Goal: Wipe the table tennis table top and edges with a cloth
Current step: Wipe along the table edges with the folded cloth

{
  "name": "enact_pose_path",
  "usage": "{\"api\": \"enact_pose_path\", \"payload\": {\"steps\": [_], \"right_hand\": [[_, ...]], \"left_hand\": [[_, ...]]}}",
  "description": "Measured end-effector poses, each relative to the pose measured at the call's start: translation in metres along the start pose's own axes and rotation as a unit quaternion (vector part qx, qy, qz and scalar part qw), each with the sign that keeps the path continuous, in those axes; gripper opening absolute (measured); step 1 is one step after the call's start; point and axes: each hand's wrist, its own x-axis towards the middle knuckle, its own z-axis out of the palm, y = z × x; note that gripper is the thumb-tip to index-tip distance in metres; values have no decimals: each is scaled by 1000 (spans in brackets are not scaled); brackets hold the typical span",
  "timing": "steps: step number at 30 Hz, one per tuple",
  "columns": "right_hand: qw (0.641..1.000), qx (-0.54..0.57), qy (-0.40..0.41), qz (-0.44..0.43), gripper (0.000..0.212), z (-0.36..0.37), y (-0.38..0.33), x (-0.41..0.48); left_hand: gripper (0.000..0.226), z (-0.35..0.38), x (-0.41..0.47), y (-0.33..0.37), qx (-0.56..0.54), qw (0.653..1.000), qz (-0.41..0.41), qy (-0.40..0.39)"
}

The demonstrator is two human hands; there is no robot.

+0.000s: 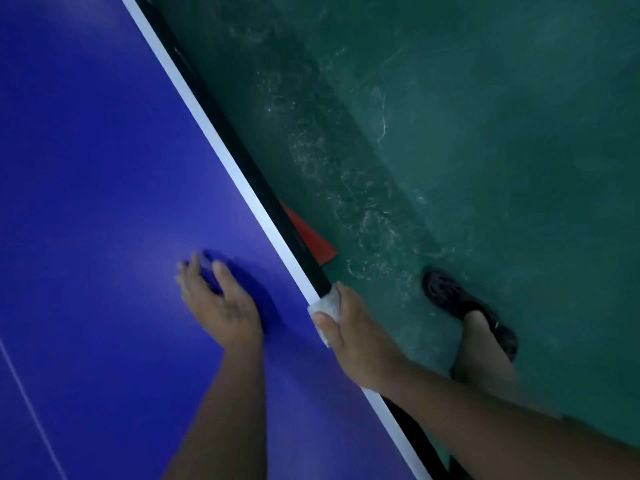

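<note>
Gripping the cloth (327,308) on the table edge (221,150), right hand (360,337) fingers curl; left hand (218,303) fingers spread loose.

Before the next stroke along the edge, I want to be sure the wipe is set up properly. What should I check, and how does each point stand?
1. Cloth held by the right hand: ok, gripped.
2. Cloth on the table edge: ok, it wraps over the white border.
3. Left hand out of the cloth's path: ok, it is over the blue table top, apart from the edge.
4. Edge ahead unobstructed: cannot tell; a red object shows just below it.
5. Foot on the floor: ok.
6. Dirt left on edge: cannot tell, too dim.
</note>
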Motion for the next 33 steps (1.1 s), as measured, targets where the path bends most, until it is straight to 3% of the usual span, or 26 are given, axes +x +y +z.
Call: {"api": "enact_pose_path", "payload": {"steps": [6,10,14,19,24,28,33], "right_hand": [[999,-36,-19,13,78,-10,-34,33],[999,-11,47,-17,65,-24,-115,119],[999,-32,39,-15,72,-39,-197,209],[998,-33,7,-48,39,-31,-158,184],[1000,-28,0,6,60,-24,-118,136],[999,2,8,-45,40,-28,-153,175],[998,17,31,-46,46,-44,-240,274]], "left_hand": [[57,49,81,61,133,991,-23,14],[53,46,73,68,158,987,-11,25],[53,50,75,69,159,987,-16,32],[53,49,75,68,144,989,-4,46],[53,50,76,65,145,988,-2,43],[54,53,78,61,148,988,4,53],[53,53,78,62,156,986,14,65]]}}
